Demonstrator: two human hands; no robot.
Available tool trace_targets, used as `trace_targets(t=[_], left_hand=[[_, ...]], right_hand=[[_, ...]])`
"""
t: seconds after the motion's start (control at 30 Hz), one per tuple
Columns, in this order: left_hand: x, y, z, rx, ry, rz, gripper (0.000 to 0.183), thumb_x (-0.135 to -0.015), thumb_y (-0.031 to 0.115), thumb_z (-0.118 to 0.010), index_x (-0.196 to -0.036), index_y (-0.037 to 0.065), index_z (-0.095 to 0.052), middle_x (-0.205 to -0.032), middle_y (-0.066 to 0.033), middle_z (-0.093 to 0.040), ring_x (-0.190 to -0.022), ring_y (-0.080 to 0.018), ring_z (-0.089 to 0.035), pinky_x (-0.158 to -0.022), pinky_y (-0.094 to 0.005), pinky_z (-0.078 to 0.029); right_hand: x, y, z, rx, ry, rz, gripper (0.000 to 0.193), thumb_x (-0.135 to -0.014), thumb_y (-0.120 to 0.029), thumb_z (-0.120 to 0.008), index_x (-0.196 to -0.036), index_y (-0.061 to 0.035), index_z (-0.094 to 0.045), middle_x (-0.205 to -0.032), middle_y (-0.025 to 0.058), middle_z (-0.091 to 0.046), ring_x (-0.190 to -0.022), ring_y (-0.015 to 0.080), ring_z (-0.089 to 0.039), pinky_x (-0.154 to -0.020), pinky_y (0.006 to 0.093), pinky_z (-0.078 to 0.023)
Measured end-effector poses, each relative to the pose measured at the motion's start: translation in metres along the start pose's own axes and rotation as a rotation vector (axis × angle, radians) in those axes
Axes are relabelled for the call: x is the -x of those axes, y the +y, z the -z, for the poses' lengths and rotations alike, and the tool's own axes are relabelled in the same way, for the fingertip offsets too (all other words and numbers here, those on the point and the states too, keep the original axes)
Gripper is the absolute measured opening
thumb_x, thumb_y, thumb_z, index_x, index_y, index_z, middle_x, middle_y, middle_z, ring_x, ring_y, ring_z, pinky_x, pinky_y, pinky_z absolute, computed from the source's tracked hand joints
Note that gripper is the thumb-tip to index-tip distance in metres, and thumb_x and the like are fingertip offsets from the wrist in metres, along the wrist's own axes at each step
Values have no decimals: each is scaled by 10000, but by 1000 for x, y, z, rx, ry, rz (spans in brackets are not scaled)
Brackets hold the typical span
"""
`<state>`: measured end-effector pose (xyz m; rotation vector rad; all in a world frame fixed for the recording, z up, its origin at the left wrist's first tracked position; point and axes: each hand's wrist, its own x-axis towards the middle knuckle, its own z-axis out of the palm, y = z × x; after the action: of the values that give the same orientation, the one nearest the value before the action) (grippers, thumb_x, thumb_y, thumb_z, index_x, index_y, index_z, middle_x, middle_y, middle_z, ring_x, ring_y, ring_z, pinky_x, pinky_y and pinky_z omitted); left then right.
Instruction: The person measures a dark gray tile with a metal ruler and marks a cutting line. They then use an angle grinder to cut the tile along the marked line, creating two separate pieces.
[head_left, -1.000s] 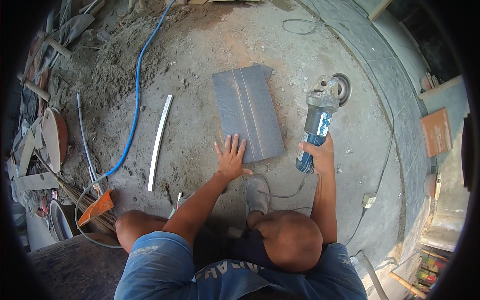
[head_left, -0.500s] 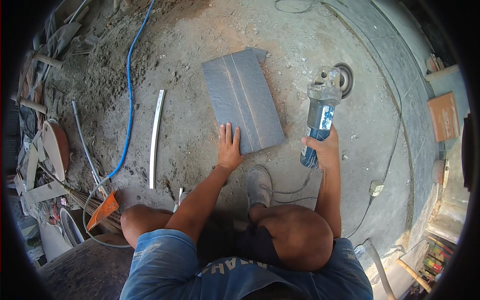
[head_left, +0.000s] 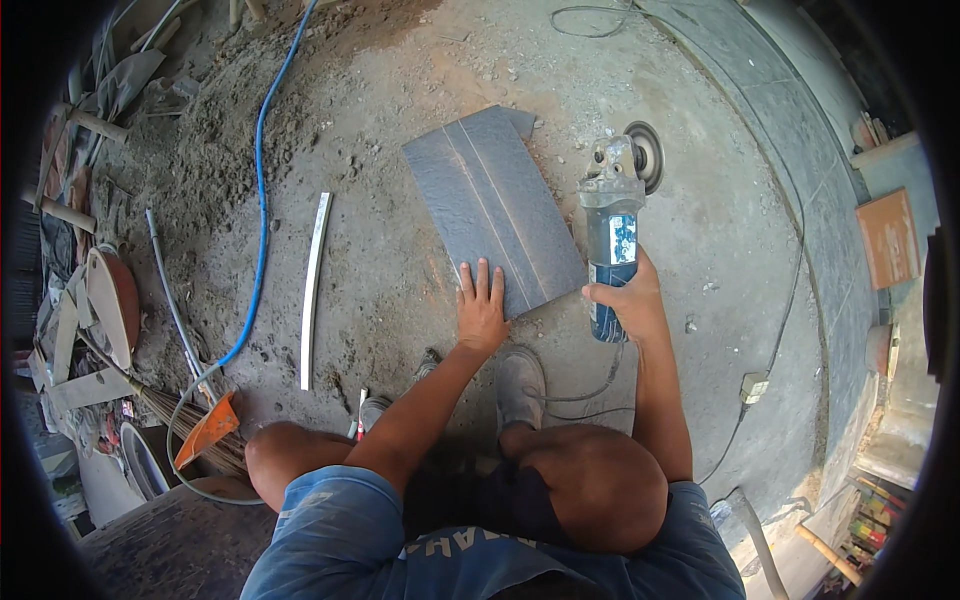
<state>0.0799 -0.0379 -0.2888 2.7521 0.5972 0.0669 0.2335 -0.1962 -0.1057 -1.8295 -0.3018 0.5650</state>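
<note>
A dark grey stone-textured tile (head_left: 515, 195) lies on the dusty concrete, with two pale lines scored along its length. My left hand (head_left: 483, 310) rests flat on its near edge, fingers spread. To the right, my right hand (head_left: 632, 300) is wrapped round the blue body of an angle grinder (head_left: 612, 225), held upright in the picture with its grey head away from me. The grinder's round cutting disc (head_left: 648, 158) faces right, apart from the tile. Under the tile's far end another grey piece (head_left: 520, 122) peeks out.
A white strip (head_left: 315, 290) and a blue hose (head_left: 261, 180) lie to the left, near an orange scoop-like piece (head_left: 207, 430) and a broom (head_left: 170, 405). The grinder's cord loops by my shoe (head_left: 520, 385). A cable connector (head_left: 753, 387) lies at right. Loose soil (head_left: 215, 120) covers the far left.
The grinder in my right hand has moved left, closer to the tile. My left hand has shifted right and nearer to me along with the tile's near end, which has turned slightly.
</note>
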Motion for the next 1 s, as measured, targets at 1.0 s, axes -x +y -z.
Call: trace_targets(t=[1.0], left_hand=[[-223,-99,87,1547,100,341,899,-785,232,-852,-1392,23,-223,-1239,-199,-499,-1091,-267,-577,-905,-400,-535]], right_hand=[[-181,-11,-193,511,-220,-56,674,-689,-310,-783,-1229,12,-539,-1192,240,-655,-1132,396,-633,-944,458,-521]])
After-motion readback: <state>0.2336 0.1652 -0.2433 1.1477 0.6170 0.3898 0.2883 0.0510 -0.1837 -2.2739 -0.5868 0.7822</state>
